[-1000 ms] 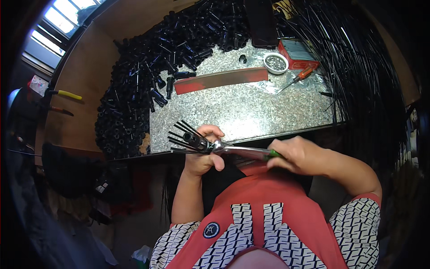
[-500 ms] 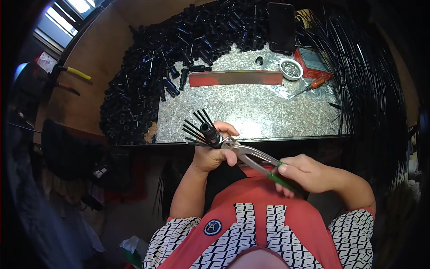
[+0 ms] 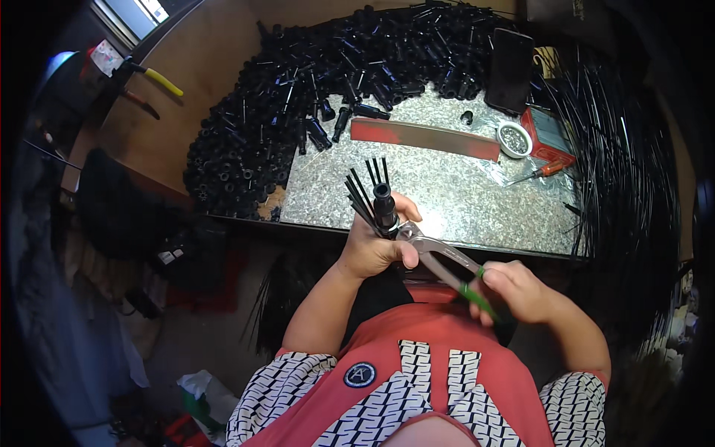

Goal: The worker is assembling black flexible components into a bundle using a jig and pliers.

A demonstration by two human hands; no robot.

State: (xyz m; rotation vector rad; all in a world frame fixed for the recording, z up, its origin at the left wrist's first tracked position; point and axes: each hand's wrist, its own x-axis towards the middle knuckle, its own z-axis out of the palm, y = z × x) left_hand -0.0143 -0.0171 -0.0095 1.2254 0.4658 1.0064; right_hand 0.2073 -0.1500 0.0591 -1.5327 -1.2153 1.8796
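My left hand (image 3: 376, 249) is closed round a black tubular part (image 3: 383, 205), its open end tipped up. Several thin black strips (image 3: 360, 195) fan out from beside the tube. In my right hand (image 3: 518, 290) are metal pliers with green grips (image 3: 450, 261), their handles spread apart. The jaws meet the lower end of the tube, next to my left thumb; what lies between them is too small to make out. Both hands are just in front of the table's near edge.
A large heap of black tubular parts (image 3: 298, 89) covers the table's back and left. A red-brown bar (image 3: 424, 139), a white cup of small metal pieces (image 3: 514, 139), a red box (image 3: 549, 134), a screwdriver (image 3: 547, 170) and a phone (image 3: 509, 71) lie beyond. Long black strips (image 3: 611, 149) hang at right.
The view has tilted and shifted, so the table sits further right in the picture. The tube now stands more upright in my left hand. The pliers stay at its lower end.
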